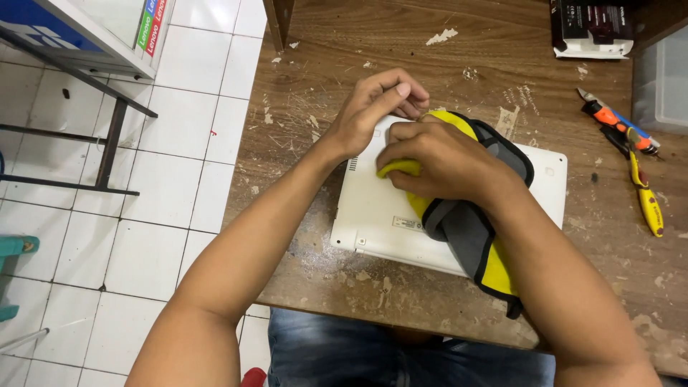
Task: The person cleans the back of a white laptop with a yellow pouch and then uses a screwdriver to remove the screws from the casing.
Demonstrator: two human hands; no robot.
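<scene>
1. We press our right hand (pixel 446 161) down on a yellow and grey cloth (pixel 466 229), fingers curled over a bunched yellow fold and clenched on it.
2. Our left hand (pixel 376 107) grasps nothing; it rests bent over the far left corner of a white laptop (pixel 380 222), fingertips touching the edge of the case.
3. The laptop lies closed and bottom side up on the worn wooden table (pixel 358 43), near the front edge, with a small label and vent slots showing on its underside.
4. The cloth drapes across the middle of the laptop, its dark-trimmed end hanging past the near edge towards us.
5. To the right, well apart from the laptop, lie an orange utility knife (pixel 616 122) and a yellow-handled tool (pixel 647 201), close to each other.
6. A dark box (pixel 592 27) sits at the far right of the table.
7. White floor tiles (pixel 172 186) show to the left.
</scene>
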